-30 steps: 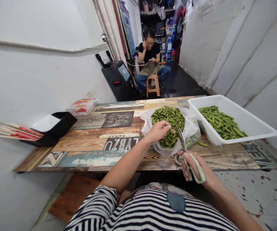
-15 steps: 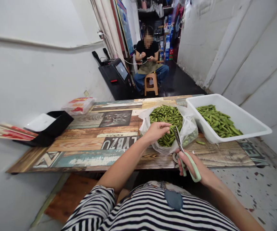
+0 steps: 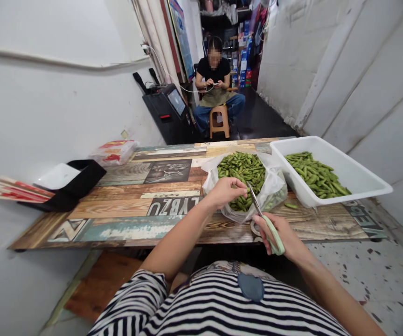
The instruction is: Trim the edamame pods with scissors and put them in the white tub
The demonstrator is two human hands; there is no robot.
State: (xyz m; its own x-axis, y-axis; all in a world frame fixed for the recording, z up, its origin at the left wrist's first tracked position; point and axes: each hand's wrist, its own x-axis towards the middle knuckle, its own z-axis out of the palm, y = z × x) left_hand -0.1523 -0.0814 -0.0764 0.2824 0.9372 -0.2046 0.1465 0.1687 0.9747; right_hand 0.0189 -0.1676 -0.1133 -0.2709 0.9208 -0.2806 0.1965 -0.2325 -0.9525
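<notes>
One pair of scissors (image 3: 274,237), steel-bladed with pale green looped handles, is gripped in the right hand (image 3: 285,235), blades angled forward over one crumpled translucent bag (image 3: 274,181). Green pods (image 3: 241,163) fill it; a second heap (image 3: 315,175) lies in one smooth white tub (image 3: 358,178). Both containers stand on the wood-patterned desk (image 3: 114,210). The left hand (image 3: 226,192) bunches its fingertips beside the blades; I cannot tell whether they pinch anything.

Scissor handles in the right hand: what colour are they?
The scissor handles are pale green; the head view, the only one, shows this.
</notes>
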